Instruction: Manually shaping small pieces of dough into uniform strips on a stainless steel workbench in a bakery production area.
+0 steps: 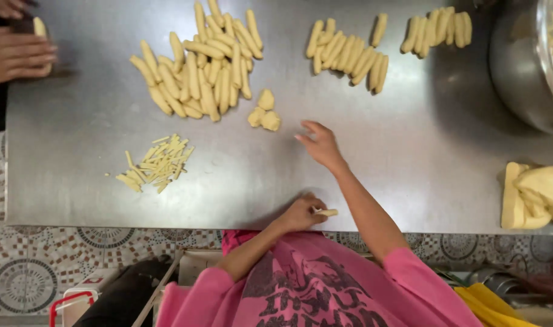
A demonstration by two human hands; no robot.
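While the left hand (pixel 300 213) rests at the near edge of the steel table (pixel 409 151), its fingers curl shut around a short dough stick (pixel 326 212) whose pale end pokes out to the right. The right hand (pixel 320 144) reaches forward over the bare metal with fingers loosely spread and holding nothing, near 3 small dough lumps (pixel 264 112). Beyond the lumps lies a big heap of rolled dough sticks (pixel 203 63).
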